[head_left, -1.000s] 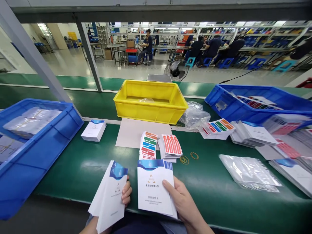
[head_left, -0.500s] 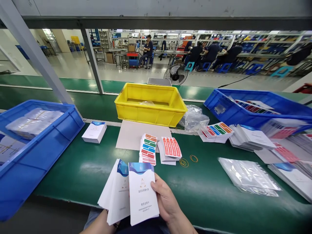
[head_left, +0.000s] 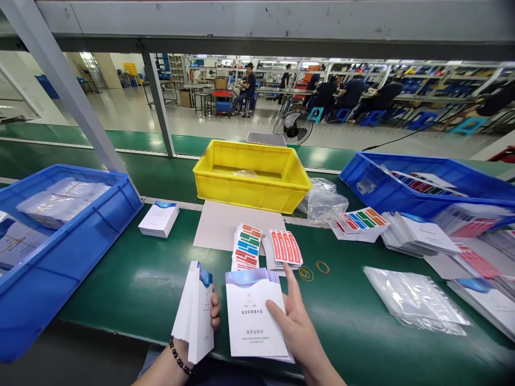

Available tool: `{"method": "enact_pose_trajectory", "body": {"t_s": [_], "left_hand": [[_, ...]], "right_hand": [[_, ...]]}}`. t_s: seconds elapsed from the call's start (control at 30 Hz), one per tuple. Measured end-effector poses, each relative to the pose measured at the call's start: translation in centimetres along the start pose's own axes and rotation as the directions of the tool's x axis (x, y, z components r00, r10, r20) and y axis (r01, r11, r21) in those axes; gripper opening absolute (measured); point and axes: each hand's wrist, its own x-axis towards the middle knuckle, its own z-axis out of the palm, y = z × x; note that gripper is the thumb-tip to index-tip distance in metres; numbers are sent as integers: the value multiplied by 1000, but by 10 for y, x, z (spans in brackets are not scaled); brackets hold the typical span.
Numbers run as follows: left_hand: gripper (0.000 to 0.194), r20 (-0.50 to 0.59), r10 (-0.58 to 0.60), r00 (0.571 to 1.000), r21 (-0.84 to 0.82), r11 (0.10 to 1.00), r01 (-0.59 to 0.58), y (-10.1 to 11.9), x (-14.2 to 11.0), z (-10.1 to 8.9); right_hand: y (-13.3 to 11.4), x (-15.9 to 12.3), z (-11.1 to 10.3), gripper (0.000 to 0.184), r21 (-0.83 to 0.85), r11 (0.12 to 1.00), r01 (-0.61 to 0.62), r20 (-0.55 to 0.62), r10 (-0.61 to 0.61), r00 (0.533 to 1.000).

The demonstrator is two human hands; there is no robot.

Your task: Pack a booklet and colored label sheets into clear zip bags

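Held booklet stacks (head_left: 256, 321) now apart

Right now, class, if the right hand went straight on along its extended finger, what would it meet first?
Probably the stack of red labels: the right hand points a finger at its near edge. Whether they already touch is unclear.

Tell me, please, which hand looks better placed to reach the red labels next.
Probably the right hand: its index finger points toward the nearby red labels, though it holds booklets. The left hand, gripping fanned booklets, sits farther away.
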Motion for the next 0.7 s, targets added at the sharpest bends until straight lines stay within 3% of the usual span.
{"method": "enact_pose_trajectory", "body": {"t_s": [0.07, 0.13, 0.2, 0.33, 0.43, 0.6, 0.7], "left_hand": [[44, 11, 63, 998, -25, 998, -63, 1, 0, 3], [38, 12, 85, 996, -32, 996, -84, 0, -1, 4], [32, 15, 65, 998, -33, 997, -64, -1, 0, 7], [42, 43, -45, 998, -48, 998, 47, -4, -1, 11], [45, 56, -52, 997, -46, 997, 54, -4, -2, 10], [46, 119, -31, 992, -71, 997, 39, -3, -1, 0], [49, 225, -30, 974, -112, 992, 56, -4, 1, -5]], "right_hand": [[-2, 0, -4, 44, -253, 965, 67, -32, -78, 996], [-1, 1, -5, 25, -469, 874, 131, -9, -153, 988], [0, 2, -1, 21, -578, 793, 191, 28, -214, 976], [1, 1, 11, 23, -646, 709, 281, 114, -274, 955], [1, 0, 16, 25, -676, 676, 294, 155, -259, 953], [4, 1, 17, 29, -687, 693, 218, 132, -176, 975], [5, 1, 18, 24, -677, 706, 207, 144, -148, 978]]}}
